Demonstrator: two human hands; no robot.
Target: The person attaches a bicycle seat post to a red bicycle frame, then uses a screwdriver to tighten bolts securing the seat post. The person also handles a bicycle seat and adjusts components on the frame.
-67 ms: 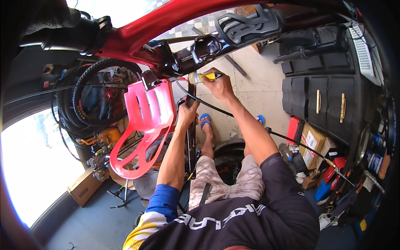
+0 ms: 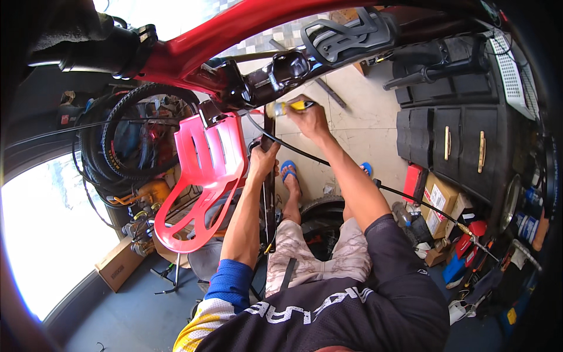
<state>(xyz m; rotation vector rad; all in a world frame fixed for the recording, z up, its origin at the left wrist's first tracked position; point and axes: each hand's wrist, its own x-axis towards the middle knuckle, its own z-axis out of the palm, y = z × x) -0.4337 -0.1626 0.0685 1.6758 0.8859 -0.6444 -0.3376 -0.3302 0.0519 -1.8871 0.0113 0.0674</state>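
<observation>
A red and black bicycle frame (image 2: pixel 199 50) stretches across the top of the view. From it a dark tube (image 2: pixel 269 202) runs down toward my lap. My left hand (image 2: pixel 264 159) is closed around this tube, its fingertips partly hidden behind it. Held in my right hand (image 2: pixel 311 124) is a paintbrush with a yellow handle (image 2: pixel 301 105). Its pale bristles point left, close to the upper end of the tube, and look blurred; whether they touch it I cannot tell. A black hose (image 2: pixel 293 147) passes between my hands toward the lower right.
Left of my arm stands a pink plastic chair (image 2: pixel 211 144). Bicycle tires (image 2: pixel 111 141) are piled beyond it. A black cabinet (image 2: pixel 466 138) stands at the right, with cardboard boxes (image 2: pixel 443 199) and tools below it. Another tire (image 2: pixel 322 205) lies by my legs.
The paintbrush in my right hand has shifted slightly to the left and tilted a little. My left hand stays in place on the tube.
</observation>
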